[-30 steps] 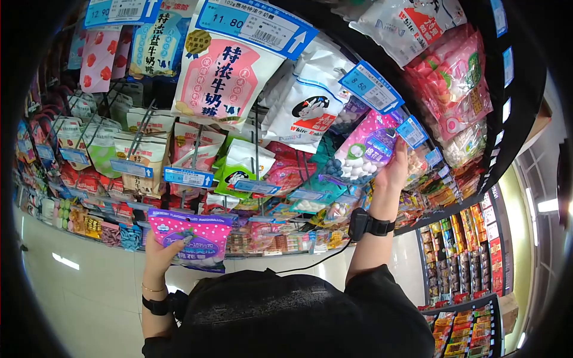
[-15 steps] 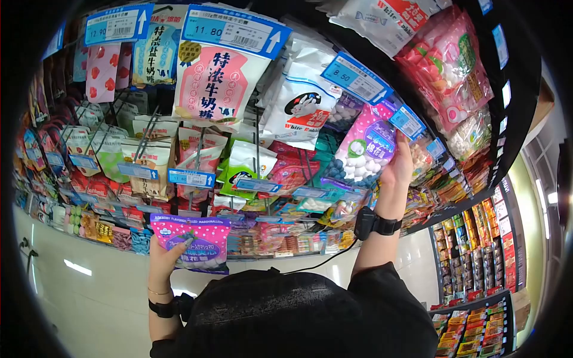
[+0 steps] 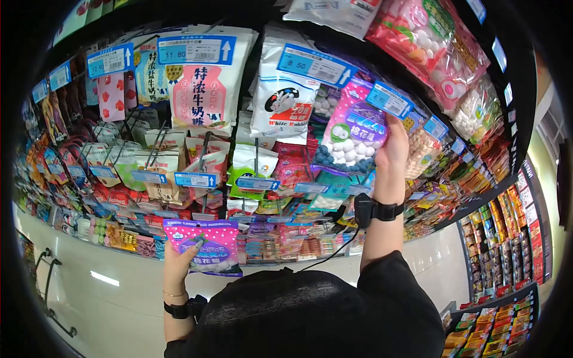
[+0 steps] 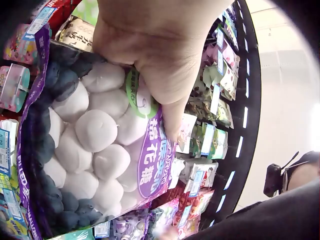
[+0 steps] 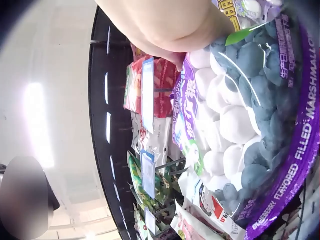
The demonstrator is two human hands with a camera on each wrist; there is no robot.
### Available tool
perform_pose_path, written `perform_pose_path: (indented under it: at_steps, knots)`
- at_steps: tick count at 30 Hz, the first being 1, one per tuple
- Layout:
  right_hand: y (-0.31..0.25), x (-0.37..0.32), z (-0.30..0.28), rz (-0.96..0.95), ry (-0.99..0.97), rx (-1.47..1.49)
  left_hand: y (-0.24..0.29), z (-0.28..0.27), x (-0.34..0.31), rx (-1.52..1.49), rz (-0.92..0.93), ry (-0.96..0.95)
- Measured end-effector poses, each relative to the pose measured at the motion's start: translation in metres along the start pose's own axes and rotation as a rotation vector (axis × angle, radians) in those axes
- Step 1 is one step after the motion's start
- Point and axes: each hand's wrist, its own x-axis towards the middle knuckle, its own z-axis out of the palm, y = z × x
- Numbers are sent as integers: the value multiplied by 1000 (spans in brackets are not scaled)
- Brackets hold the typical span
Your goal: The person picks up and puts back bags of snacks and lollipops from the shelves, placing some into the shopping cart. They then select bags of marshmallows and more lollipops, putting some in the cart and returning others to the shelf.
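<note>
My left hand (image 3: pixel 179 259) holds a pink and purple bag of marshmallows (image 3: pixel 218 253) by its left side, thumb across the front, low before the rack. Up close in the left wrist view, white and dark blue marshmallows show through the clear part of that bag (image 4: pixel 95 135). On the right, my right hand (image 3: pixel 392 146) grips the right edge of a matching bag of marshmallows (image 3: pixel 349 134) at the rack, just under a blue price tag (image 3: pixel 389 99). Its fingertips are partly hidden by the bag and the tag. The right wrist view shows this bag (image 5: pixel 232 125) close beside the hand.
White candy bags (image 3: pixel 286 98) hang left of the right hand, with pink milk candy bags (image 3: pixel 200 89) farther left. Pink candy bags (image 3: pixel 427 45) hang above on the right. Metal hooks and price tags stick out from the rack. Another snack shelf (image 3: pixel 501 238) stands at lower right.
The head view has shifted, so the rack appears turned and moved. Both hands keep their hold; the left hand's bag sits slightly farther right and lower in view.
</note>
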Motion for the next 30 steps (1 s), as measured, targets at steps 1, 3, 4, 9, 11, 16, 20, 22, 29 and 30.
perform_pose_path:
  at_steps: [1, 3, 4, 9, 11, 16, 20, 22, 29, 30]
  knots:
    - [1, -2, 5, -7, 11, 24, 1, 3, -2, 17, 4, -3]
    - [2, -6, 15, -39, 11, 42, 2, 10, -8, -6, -4, 31]
    - [3, -7, 17, -56, 12, 47, 3, 14, -10, 13, 2, 29]
    - [1, 0, 6, -67, -2, 87, 9, 38, -24, 74, 65, 69]
    - [3, 4, 0, -75, -15, 74, 10, 52, -33, 90, 77, 117]
    - [9, 3, 4, -110, -49, 95, -5, 72, -49, 210, 94, 163]
    - [28, 14, 4, -150, -19, 60, -14, 93, -54, 235, 167, 271]
    - [34, 19, 2, -234, 43, -101, -11, 114, -57, 233, 186, 266]
    - [55, 50, 8, -277, 166, -217, -1, 179, -75, 372, 220, 313]
    - [61, 57, 8, -263, 157, -200, 0, 190, -77, 380, 231, 326]
